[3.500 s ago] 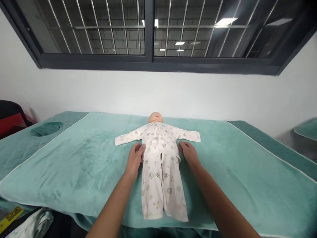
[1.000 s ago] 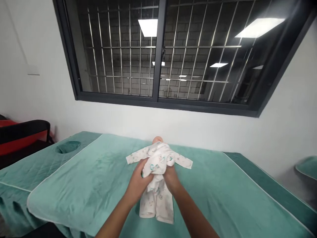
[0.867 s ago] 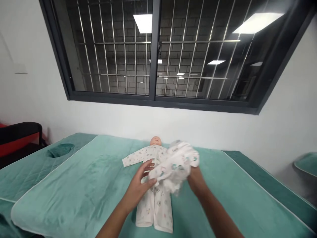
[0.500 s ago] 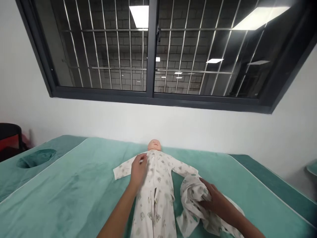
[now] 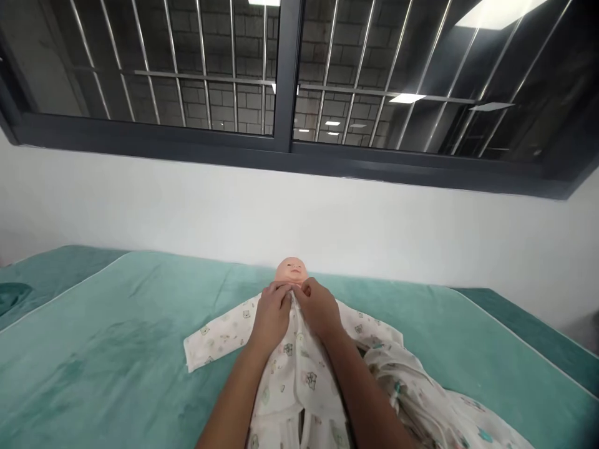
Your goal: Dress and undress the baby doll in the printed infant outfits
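Observation:
A baby doll [image 5: 291, 269] lies on its back, dressed in a white long-sleeved baby top [image 5: 287, 374] with small printed animals. Its sleeves spread out to both sides. At the neckline, my left hand [image 5: 271, 318] is closed on the left edge of the collar. My right hand [image 5: 321, 310] pinches the collar's other edge, close beside the left one. The fingertips nearly meet under the doll's chin and hide part of the neckline. Matching printed trousers [image 5: 271, 435] show below the top's hem.
A crumpled printed white cloth [image 5: 430, 405] lies to the right of the doll, beside my right forearm. Everything rests on a green bed cover [image 5: 126, 349] against a white wall [image 5: 187, 206]. Above is a dark-framed window [image 5: 285, 75] with metal bars.
My right hand has let go of the crumpled cloth and moved up-left to the collar. My left hand has shifted from the chest to the neckline. The view has moved closer.

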A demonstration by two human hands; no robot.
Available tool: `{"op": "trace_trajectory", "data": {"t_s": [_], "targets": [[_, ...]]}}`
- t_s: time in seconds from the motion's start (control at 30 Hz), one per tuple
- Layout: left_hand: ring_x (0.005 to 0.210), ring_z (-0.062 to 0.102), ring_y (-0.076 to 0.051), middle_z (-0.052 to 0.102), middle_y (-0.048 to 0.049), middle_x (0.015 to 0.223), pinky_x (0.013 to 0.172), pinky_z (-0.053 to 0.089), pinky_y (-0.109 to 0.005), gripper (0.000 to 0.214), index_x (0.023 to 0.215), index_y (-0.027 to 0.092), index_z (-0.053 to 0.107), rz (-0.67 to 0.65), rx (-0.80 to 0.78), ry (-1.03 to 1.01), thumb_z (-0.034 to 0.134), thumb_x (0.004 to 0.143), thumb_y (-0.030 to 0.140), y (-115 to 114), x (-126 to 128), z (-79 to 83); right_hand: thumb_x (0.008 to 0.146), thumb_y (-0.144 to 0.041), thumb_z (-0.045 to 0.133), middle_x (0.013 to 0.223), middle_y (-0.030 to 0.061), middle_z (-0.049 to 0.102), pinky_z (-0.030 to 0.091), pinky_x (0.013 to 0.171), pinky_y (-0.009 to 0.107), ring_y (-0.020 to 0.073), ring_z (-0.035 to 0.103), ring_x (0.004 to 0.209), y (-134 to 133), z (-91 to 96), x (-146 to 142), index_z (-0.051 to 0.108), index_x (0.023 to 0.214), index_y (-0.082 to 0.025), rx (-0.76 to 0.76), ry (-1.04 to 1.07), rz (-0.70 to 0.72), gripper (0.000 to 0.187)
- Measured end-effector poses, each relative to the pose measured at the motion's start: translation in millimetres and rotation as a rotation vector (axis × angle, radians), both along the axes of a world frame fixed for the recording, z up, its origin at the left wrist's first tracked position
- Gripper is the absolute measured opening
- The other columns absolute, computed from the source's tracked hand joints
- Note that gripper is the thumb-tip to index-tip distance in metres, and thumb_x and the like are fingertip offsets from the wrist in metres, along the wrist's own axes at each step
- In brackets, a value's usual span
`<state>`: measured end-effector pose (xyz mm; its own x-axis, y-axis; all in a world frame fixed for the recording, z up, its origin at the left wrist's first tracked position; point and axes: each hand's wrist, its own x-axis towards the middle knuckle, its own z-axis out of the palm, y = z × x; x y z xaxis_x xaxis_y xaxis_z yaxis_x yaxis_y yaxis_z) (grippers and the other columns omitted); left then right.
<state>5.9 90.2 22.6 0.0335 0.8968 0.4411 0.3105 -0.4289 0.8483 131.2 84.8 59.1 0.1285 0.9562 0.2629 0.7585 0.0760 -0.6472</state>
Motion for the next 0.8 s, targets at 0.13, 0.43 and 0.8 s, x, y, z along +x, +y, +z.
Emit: {"op": "trace_trajectory", "data": {"t_s": [0.13,0.43,0.8], "targets": [[0.109,0.052,-0.026,0.062,-0.0073,0.113,0.102,0.036,-0.042,0.028,0.105,0.026,0.070,0.001,-0.015,0.049,0.046,0.089,0.023,3,-3,-2.1,0.084,-0.044,0.050,0.063,-0.0033,0.057,0.028,0.055,0.026,0.0143,0.047,0.059,14,-8.9,5,0.045,0.068,-0.023,-0.064,-0.045,0.040,0.026],[0.117,0.047,-0.023,0.054,-0.0066,0.127,0.103,0.036,-0.043,0.037,0.114,0.024,0.065,0.028,-0.101,0.183,0.035,0.093,0.021,-3,-2,2.3,0.081,-0.028,0.049,0.063,-0.0036,0.055,0.025,0.056,0.026,0.0130,0.043,0.059,13,-9.0,7,0.043,0.065,-0.022,-0.035,-0.083,0.109,0.018],[0.118,0.047,-0.021,0.054,-0.0041,0.125,0.104,0.036,-0.042,0.039,0.120,0.030,0.062,0.049,-0.093,0.213,0.036,0.093,0.019,-6,1,3.3,0.081,-0.037,0.050,0.059,-0.0047,0.051,0.032,0.060,0.025,0.0138,0.045,0.060,17,-23.4,15,0.048,0.063,-0.021,0.043,0.338,0.032,0.024]]}}
